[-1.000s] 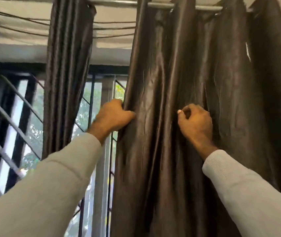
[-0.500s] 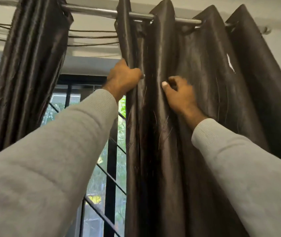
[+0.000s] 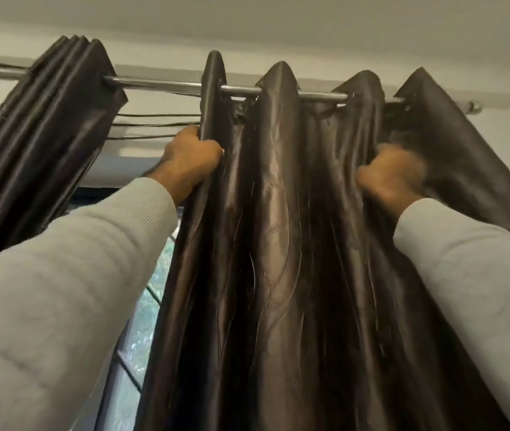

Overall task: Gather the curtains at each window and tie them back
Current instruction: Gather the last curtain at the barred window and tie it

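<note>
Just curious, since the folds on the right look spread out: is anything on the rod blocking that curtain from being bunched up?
Nothing visible does. The left hand and right hand grip the right curtain, and the bare stretches of the rod between its folds carry nothing. The left curtain hangs bunched, apart from it.

Right hand [image 3: 392, 174] is motion-blurred; the curtain [image 3: 278, 244] hides its fingertips.

The right curtain [image 3: 278, 244] is dark glossy brown with a faint wavy line pattern — the bunched left curtain [image 3: 39, 144] is the same brown. The rod [image 3: 166, 84] is silver, the sleeves [image 3: 70, 275] pale grey — the wall [image 3: 278, 26] off-white.
</note>
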